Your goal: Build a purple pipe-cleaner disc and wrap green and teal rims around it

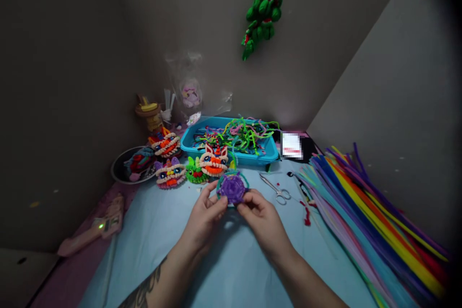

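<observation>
- The purple coiled disc (233, 188) is in the middle of the desk (162, 250), raised slightly above it; a teal strand (247, 179) curves around its far side.
- Both hands are clamped on the disc's near edge by thumbs and fingers, left hand (204, 216) and right hand (265, 219) a little apart; uneven pulling could warp or loosen the coil.
- The teal strand could slip or bend if a finger catches it.
- Just beyond stand the orange-and-white figure (214, 163) and the green figure (196, 172); a forward push might knock them.
- To the right, scissors (270, 185) lie near the right hand, where a careless sweep could meet them.
- Far off, the blue tray (234, 157) holds tangled strands, which could snag when pulled.
- At left, the pink glue gun (111, 219) shows a green light; if hot, it could burn a straying forearm.
</observation>
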### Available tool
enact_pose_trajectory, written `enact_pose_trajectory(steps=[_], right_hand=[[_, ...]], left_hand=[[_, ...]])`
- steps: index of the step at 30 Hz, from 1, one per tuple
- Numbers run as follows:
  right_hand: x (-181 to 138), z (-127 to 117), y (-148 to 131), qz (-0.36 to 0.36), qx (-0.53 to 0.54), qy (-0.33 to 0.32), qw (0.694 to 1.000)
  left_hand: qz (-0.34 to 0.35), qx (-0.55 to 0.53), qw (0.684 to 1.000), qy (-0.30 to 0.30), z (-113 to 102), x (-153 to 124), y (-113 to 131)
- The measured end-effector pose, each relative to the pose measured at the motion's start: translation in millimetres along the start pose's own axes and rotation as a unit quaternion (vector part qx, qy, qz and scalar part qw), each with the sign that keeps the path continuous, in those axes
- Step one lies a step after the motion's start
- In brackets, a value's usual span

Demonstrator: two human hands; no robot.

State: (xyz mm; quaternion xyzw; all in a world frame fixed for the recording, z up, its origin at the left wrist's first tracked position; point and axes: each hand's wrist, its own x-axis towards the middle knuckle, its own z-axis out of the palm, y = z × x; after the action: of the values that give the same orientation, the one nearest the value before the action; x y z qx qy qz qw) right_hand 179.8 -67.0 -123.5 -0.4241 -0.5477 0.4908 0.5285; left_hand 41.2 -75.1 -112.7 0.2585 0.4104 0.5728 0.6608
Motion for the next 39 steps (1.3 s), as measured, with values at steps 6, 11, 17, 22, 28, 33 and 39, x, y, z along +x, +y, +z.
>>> enact_pose_trajectory(steps=[6, 11, 17, 22, 28, 33, 39], right_hand=[[-1.3, 2.0, 0.6, -0.022, -0.02, 0.001, 1.0], [-3.1, 1.5, 1.2, -0.034, -0.096, 0.021, 0.995], [-6.9, 1.1, 1.4, -0.091, -0.171, 0.108, 0.975], [-4.8, -1.8, 3.2, -0.056, -0.087, 0.056, 0.993], [-7.8, 0.1, -1.6, -0.102, -0.146, 0.054, 0.983], [-9.6, -0.2, -3.4, -0.163, -0.184, 0.036, 0.969], [-9.8, -0.2, -3.4, -0.186, -0.208, 0.043, 0.959]], left_hand=[[-0.007, -0.005, 1.0, -0.013, 2.7, -3.9, 3.2], [0.019, 0.02, 0.999, -0.044, 1.8, -3.0, 1.4], [0.081, 0.076, 0.994, -0.003, 4.9, -3.8, 2.0], [0.073, 0.106, 0.991, -0.033, 3.6, -6.1, 4.6], [0.064, 0.099, 0.992, -0.04, -4.1, -5.4, -0.2], [0.006, 0.01, 1.0, -0.012, 0.5, -5.4, -3.1], [-0.029, -0.017, 0.999, 0.003, -0.1, -5.2, -4.2]])
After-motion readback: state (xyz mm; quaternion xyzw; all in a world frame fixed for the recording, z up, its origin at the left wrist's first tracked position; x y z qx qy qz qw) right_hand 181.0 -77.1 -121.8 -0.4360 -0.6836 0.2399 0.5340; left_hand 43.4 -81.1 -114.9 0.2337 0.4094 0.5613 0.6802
